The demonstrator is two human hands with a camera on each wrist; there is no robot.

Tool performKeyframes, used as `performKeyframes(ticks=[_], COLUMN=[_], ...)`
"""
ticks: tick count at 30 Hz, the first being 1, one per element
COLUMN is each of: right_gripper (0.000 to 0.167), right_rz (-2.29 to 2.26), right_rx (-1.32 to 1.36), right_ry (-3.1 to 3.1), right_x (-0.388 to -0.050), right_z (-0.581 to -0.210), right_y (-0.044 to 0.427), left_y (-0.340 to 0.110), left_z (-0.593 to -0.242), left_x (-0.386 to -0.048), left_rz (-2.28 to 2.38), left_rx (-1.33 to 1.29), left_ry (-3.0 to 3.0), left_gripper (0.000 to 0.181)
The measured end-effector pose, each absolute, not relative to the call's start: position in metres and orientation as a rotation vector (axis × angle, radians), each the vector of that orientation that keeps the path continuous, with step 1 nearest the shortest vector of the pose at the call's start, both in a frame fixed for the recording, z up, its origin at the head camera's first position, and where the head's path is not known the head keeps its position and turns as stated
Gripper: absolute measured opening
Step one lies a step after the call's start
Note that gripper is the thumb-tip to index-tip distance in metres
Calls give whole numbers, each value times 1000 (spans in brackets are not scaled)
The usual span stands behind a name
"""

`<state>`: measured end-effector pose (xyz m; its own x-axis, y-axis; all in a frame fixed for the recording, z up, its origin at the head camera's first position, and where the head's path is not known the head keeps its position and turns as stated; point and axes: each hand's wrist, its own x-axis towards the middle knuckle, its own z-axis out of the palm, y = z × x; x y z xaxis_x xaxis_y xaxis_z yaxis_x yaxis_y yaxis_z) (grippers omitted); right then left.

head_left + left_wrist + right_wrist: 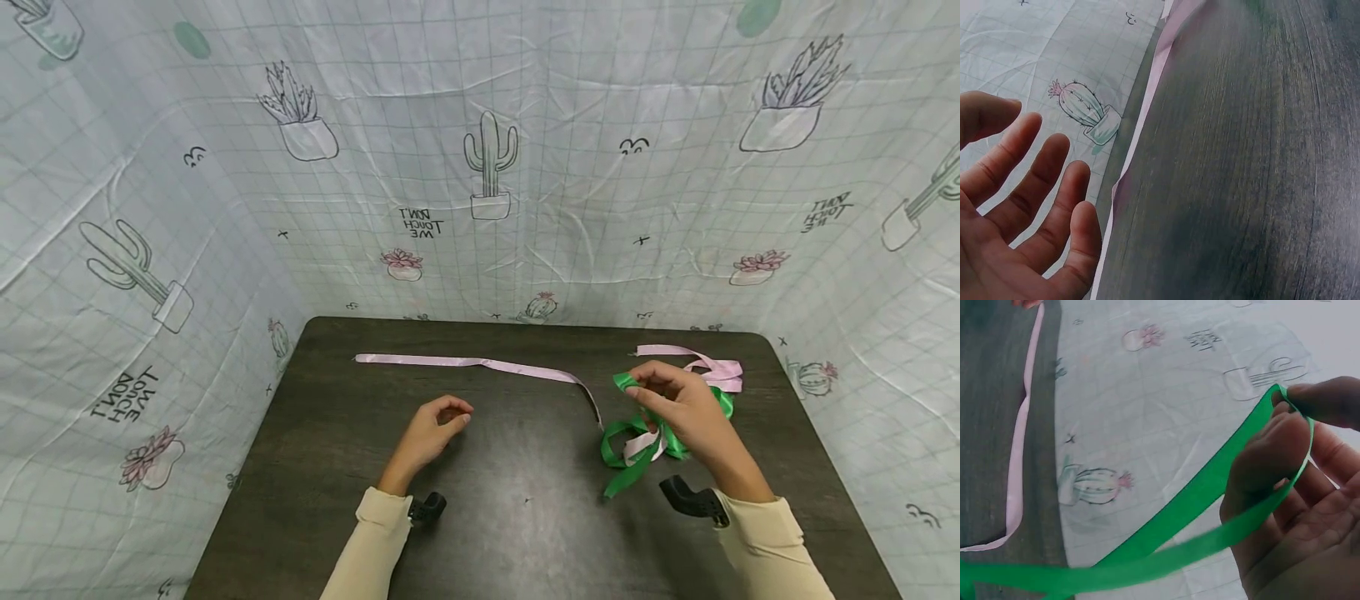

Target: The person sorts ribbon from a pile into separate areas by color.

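My right hand pinches a green ribbon between thumb and fingertips, lifted above the table on the right. Two lengths of the ribbon run from the pinch down to a tangle in the right wrist view. Below that hand, loops of green ribbon lie mixed with pink ribbon. A long pink ribbon stretches across the back of the table, its right end curving toward the tangle. Left of the tangle, my left hand hovers with relaxed, bent fingers, holding nothing.
More pink ribbon lies folded at the back right, behind the right hand. The dark wooden table meets a cactus-print cloth at its back and sides. Each wrist wears a black camera.
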<state>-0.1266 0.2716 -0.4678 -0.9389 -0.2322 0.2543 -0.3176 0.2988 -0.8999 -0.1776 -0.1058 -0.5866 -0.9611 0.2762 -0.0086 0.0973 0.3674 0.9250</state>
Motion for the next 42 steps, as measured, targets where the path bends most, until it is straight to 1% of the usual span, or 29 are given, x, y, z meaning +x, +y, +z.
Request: performKeyframes(ticks=[11, 17, 21, 27, 33, 36, 42], right_gripper=[17, 33, 38, 38, 38, 40, 41], right_rz=[1879, 2038, 2063, 2080, 2074, 2045, 1927], right_rx=[725, 1033, 1144, 1107, 1016, 1019, 977], right_ry=[-2448, -2153, -1983, -1891, -1950, -2025, -2247], right_x=[-105, -92, -80, -62, -64, -63, -60], right_z=[-441, -427, -416, -404, -414, -418, -420], right_y=[271, 269, 268, 266, 276, 281, 286], left_y=[-93, -89, -88, -89, -86, -84, -69], left_z=[-586, -584, -583, -586, -587, -585, -579], left_x=[-176, -174, -170, -168, -167, -167, -164], left_rz=[1654, 1648, 1641, 1645, 1649, 1637, 1615], left_rx=[405, 434, 460, 486, 512, 527, 601], left_ry=[2422, 2408, 2393, 2388, 2378, 2373, 2319], left_gripper=[21, 19, 20, 18, 21, 21, 23])
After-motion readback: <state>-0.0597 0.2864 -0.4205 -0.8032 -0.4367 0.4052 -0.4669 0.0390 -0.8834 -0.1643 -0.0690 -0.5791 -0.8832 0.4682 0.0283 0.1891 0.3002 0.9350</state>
